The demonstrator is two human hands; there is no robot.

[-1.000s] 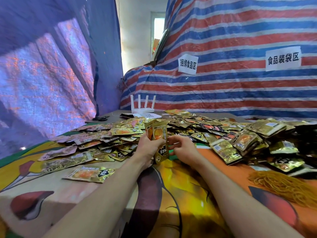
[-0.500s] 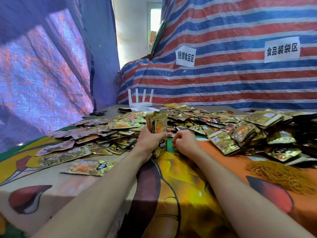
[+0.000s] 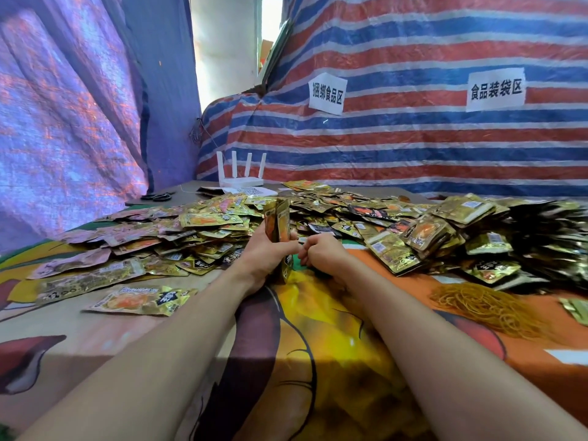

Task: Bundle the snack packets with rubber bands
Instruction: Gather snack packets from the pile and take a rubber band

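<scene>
One stack of snack packets [image 3: 279,222] stands on end in your left hand [image 3: 265,257]. Fingers and thumb are clamped round its lower half, and its bottom end appears to rest on the table [image 3: 318,361], about midway between the left and right edges. Your right hand [image 3: 323,254] sits just beside it, knuckles close to the left thumb and fingers curled tight. No band shows between the hands, so you cannot tell whether those fingers pinch one.

Step in hand, as judged: the stack is gathered and squared, and banding is about to start or just starting. The next move calls for a band stretched wide over the free top end and drawn down to the middle. Your left grip must hold the slippery foil packets aligned; loosened too soon, they may fan out.

If the right hand proves empty, the pile of rubber bands [image 3: 486,308] lies toward the table's right edge, well apart from both hands. Loose packets [image 3: 203,237] cover the far left part of the table, and thicker stacks [image 3: 426,233] heap toward the far right corner. A white router [image 3: 240,178] and scissors [image 3: 157,196] sit near the far left corner.
</scene>
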